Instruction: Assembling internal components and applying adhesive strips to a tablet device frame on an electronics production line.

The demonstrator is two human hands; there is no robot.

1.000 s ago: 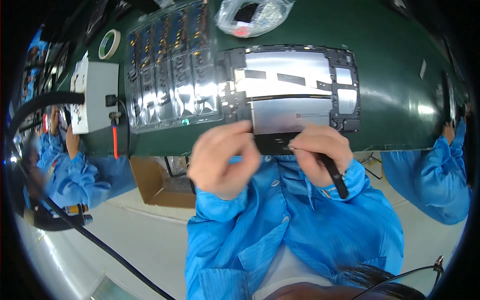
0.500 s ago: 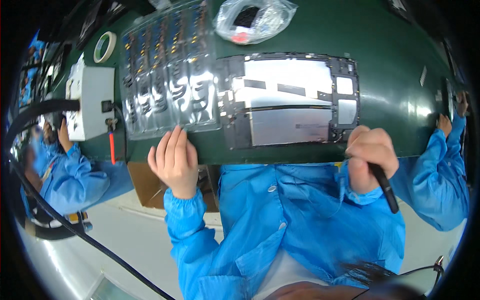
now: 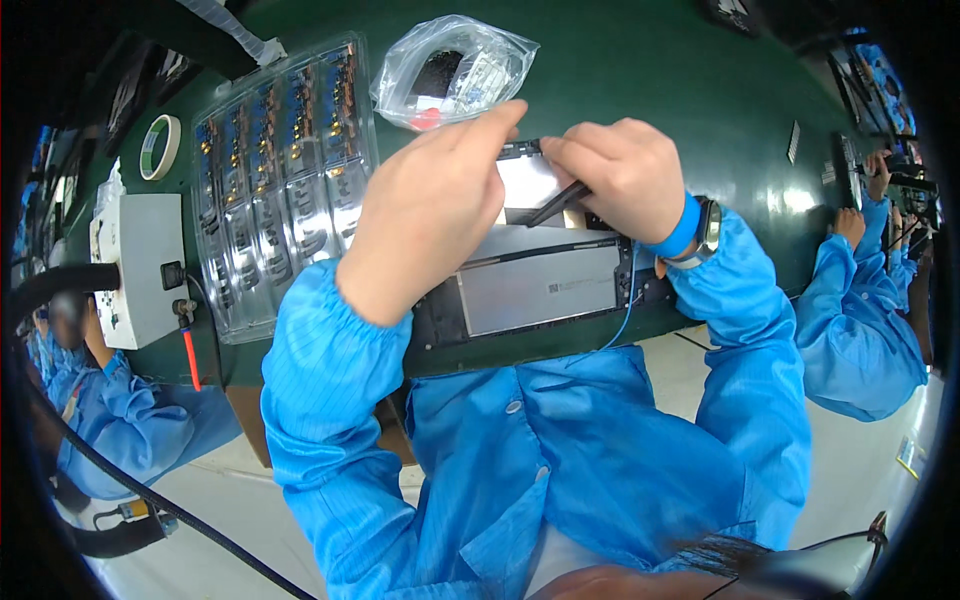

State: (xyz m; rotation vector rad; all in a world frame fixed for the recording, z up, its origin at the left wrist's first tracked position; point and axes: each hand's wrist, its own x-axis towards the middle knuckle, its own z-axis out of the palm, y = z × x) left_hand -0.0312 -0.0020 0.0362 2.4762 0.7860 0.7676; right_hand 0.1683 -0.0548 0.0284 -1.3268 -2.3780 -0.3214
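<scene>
The open flat device (image 3: 545, 290), like a tablet with its silver battery panels and black frame showing, lies at the table's near edge. Over its left part reaches my left hand (image 3: 430, 205), fingers bent together at the far edge; what they pinch, if anything, is hidden. My right hand (image 3: 630, 180) grips a slim black pointed tool (image 3: 560, 204) between its fingers. The tool's tip slants down to the left, over the silver panel. Part of the right hand's thumb side is close to the device's far edge. Both hands cover much of the device's upper half.
A clear plastic tray (image 3: 285, 190) with several small circuit parts lies to the left. Beyond the device sits a clear bag (image 3: 455, 75). Tape (image 3: 160, 147) and a white box (image 3: 140, 270) with a black hose are further left. A blue wire (image 3: 632, 295) hangs from my right wrist.
Both hands have moved in over the device: the left from the tray's near edge, the right from the device's near right corner. The tool now points onto the device. The view has shifted.
</scene>
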